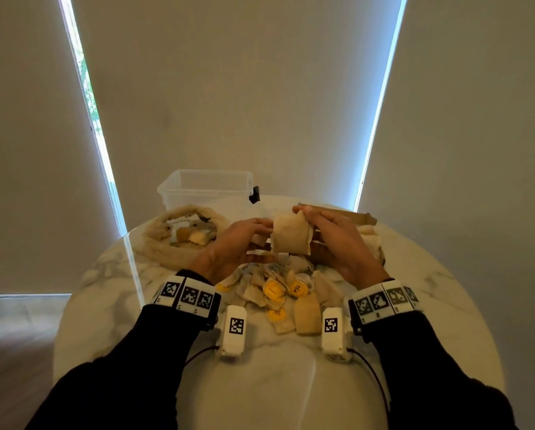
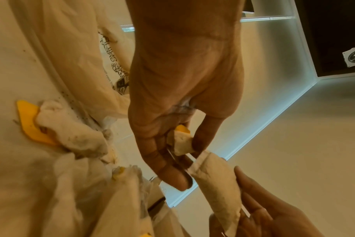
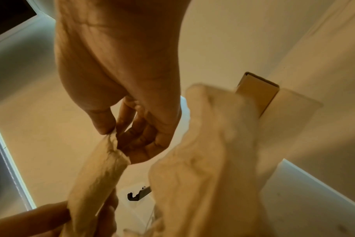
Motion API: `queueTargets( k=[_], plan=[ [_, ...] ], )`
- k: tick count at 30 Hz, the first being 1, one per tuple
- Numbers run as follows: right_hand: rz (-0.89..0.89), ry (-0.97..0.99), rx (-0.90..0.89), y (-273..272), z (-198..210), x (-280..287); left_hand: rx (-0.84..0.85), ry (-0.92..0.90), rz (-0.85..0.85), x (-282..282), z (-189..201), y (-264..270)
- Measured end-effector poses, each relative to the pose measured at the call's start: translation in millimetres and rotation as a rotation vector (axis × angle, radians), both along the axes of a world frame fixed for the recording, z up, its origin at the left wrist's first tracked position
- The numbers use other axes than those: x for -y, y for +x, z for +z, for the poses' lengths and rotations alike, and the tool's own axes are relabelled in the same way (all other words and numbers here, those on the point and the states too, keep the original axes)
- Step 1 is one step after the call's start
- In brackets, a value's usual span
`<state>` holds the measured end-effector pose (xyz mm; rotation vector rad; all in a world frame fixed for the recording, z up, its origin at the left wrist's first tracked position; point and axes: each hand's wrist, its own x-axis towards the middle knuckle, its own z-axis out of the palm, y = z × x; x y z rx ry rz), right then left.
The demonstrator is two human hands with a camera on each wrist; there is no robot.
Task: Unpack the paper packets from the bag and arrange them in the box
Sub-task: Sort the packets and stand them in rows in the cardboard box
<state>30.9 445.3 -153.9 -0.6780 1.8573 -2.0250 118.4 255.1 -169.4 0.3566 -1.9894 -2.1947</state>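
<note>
Above the table's middle, both hands hold one beige paper packet [image 1: 291, 236] upright. My left hand [image 1: 266, 227] pinches its left edge; in the left wrist view this hand [image 2: 184, 162] also keeps a small packet with a yellow tag [image 2: 181, 141] between its fingers. My right hand [image 1: 300, 213] pinches the packet's top right corner [image 3: 109, 149] between thumb and fingers. The cloth bag [image 1: 154, 243] lies open at the left with some packets inside. The clear plastic box [image 1: 207, 186] stands behind it. Several loose packets [image 1: 278, 293] with yellow tags lie under my hands.
A flat brown cardboard piece [image 1: 346, 214] lies behind my right hand, with more pale cloth or packets [image 1: 373, 240] beside it. The round marble table [image 1: 260, 383] has its edge close at left and right. A black clip [image 1: 255, 194] sits on the box's right side.
</note>
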Motion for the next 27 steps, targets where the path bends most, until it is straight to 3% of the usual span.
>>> queueTargets(
  k=[10,13,18,23,27],
  plan=[
    [-0.037,-0.042,-0.097,5,7,0,-0.041,-0.214,-0.079,-8,8,5],
    [-0.049,-0.073,-0.046,5,6,0,-0.092,-0.239,-0.078,-8,8,6],
    [-0.001,-0.004,0.081,3,1,2,-0.171,-0.122,0.013,-8,1,1],
    [0.076,0.068,0.077,-4,-6,4,-0.153,-0.048,0.129,-3,-4,-2],
    [0.054,0.095,0.069,-5,-7,3,-0.105,0.0,0.086,-2,-6,-2]
  ],
)
